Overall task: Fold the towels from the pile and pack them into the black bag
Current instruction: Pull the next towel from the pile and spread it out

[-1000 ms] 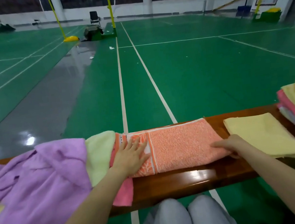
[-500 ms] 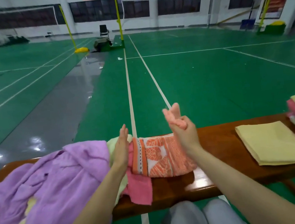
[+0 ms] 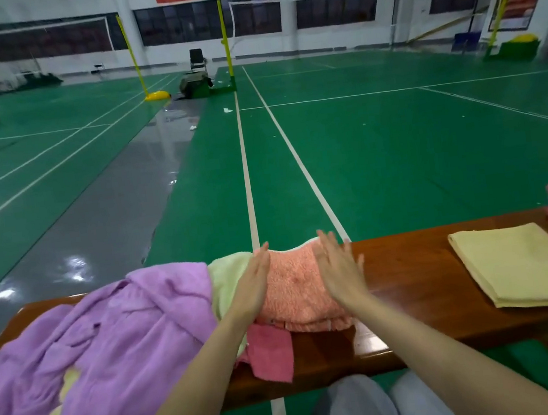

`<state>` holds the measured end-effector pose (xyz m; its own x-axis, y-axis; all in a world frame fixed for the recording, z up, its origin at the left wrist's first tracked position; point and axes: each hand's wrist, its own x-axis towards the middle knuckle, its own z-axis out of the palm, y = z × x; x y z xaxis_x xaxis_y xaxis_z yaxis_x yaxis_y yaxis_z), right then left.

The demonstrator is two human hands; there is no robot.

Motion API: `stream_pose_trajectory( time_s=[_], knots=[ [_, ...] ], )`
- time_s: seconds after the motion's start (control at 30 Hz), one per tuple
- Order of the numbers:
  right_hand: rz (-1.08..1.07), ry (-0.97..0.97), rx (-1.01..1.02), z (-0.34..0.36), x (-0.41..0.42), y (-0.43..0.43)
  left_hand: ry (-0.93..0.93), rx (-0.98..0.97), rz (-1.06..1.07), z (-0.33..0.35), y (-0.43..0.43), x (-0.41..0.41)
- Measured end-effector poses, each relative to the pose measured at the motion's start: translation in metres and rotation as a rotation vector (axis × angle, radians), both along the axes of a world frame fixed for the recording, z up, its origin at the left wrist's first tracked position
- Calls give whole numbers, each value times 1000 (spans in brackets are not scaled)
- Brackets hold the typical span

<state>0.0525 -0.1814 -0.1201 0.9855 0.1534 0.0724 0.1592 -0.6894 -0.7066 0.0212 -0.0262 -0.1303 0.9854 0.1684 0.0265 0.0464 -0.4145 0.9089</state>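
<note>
Kinda dim indoor light; overhead lamps are glaring off the glossy grey floor strip (image 3: 76, 266) and polished brown wooden tabletop (image 3: 411, 269), wide-angle edges are bending, detail's looking soft.

Head view, forward and down

Orange towel (image 3: 296, 290): folded into a thick, fluffy wad, lying flat mid-bench (image 3: 408, 270). Left of it on the bench, unfolded pile: purple towel (image 3: 109, 341) rumpled over pale green towel (image 3: 226, 278); pink towel (image 3: 271, 354) hanging off the bench's front edge. Right of it, folded yellow towel (image 3: 521, 266) lying flat.
</note>
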Motion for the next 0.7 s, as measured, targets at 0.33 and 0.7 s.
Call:
stream_pose_trajectory(
  time_s=[0.33, 0.7],
  knots=[
    [-29, 334, -141, -33, 3, -28, 198, 918, -259, -49, 9, 14],
    [-102, 664, 692, 28, 16, -53, 110, 396, -44, -13, -27, 0]
  ],
)
